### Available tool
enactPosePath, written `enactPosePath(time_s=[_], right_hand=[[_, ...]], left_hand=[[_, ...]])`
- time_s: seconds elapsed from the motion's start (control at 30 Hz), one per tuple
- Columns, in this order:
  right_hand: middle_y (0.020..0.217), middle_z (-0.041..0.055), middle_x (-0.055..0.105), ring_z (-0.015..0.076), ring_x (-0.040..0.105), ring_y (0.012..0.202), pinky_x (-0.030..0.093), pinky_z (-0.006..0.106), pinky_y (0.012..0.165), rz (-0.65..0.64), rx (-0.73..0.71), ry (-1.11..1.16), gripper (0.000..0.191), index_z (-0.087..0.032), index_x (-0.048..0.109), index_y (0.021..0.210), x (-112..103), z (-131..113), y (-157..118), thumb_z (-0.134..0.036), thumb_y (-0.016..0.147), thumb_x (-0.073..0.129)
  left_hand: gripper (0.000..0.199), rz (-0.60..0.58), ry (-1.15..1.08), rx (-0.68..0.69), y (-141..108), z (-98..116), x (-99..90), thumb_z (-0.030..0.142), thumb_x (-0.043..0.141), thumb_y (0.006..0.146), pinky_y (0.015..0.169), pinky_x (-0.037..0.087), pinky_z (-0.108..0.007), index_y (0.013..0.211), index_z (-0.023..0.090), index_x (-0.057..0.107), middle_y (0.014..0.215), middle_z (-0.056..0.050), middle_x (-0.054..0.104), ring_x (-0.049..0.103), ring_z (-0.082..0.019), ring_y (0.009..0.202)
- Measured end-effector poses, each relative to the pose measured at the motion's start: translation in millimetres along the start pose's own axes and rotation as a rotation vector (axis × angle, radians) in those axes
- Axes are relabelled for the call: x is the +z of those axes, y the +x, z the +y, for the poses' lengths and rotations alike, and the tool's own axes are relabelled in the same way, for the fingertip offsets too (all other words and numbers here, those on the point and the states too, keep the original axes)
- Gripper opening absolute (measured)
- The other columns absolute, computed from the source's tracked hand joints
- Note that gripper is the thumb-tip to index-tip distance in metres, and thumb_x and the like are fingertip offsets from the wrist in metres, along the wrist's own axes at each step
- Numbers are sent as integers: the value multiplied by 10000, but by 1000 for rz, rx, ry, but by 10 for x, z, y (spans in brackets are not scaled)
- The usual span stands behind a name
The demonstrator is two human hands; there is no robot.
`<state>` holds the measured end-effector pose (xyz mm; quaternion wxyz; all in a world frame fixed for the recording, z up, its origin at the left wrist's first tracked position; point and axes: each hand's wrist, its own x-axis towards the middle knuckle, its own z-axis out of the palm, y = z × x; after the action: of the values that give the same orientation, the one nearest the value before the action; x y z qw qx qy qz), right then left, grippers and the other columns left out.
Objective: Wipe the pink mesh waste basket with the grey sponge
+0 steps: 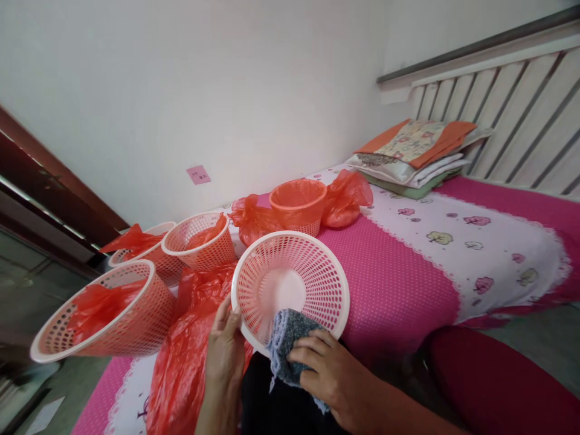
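Observation:
A pale pink perforated plastic basket (290, 248) is tilted toward me above my lap, its inside showing. My left hand (225, 338) grips its rim on the left side, thumb on the edge and fingers behind. In my right hand (324, 368) is a bunched grey-blue cloth (290, 338), pressed over the basket's near rim and partly inside it. Part of the cloth is hidden under my fingers. Just left of the basket, a crumpled red plastic bag (194, 344) lies on the bed beside my left forearm.
Several similar baskets with red bags inside, such as this near-left basket (149, 314), stand on the pink bedspread (385, 260). Knotted red bags flank the back basket (298, 208). Folded bedding (417, 154) lies by the headboard (512, 115). A dark red stool (498, 380) stands at right.

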<state>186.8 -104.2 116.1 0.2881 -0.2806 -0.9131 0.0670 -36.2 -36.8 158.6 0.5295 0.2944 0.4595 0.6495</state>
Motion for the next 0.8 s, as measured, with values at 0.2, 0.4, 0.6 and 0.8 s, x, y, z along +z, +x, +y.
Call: enactPosePath(time_s=[0.2,0.4,0.6,0.8], right_hand=[[1301,68,683,239,547,1258,387,468,1111,52,137,-49,141,-211,681,930,-12,169,-296,-187,831,583],[1263,56,698,251,555,1275,360,504,1145,153,217,-194,207,-227,653,903,25,375,-533,-92,829,516],[1288,97,675,273,553,1293,410,515,1097,417,308,-355,334,-214,656,1025,-292,571,-710,-47,879,406],[1297,109,658,263,628,1214,483,442,1067,759,592,-183,303,-223,658,1172,-546,672,-815,-157,931,486]], left_hand=[[566,-9,87,52,99,-15,-49,345,857,681,978,547,-362,1222,258,719,1201,-73,765,680,-268,1184],[511,-42,196,99,120,-12,-77,405,855,713,1054,511,-355,1206,341,733,1281,-28,742,553,-280,1371],[537,-60,307,172,91,-95,-182,437,817,776,1171,401,-384,1287,318,702,1415,-37,665,496,-271,1424],[528,-63,429,261,33,-170,-261,485,745,845,1229,317,-422,1337,306,675,1492,-50,601,455,-273,1454]])
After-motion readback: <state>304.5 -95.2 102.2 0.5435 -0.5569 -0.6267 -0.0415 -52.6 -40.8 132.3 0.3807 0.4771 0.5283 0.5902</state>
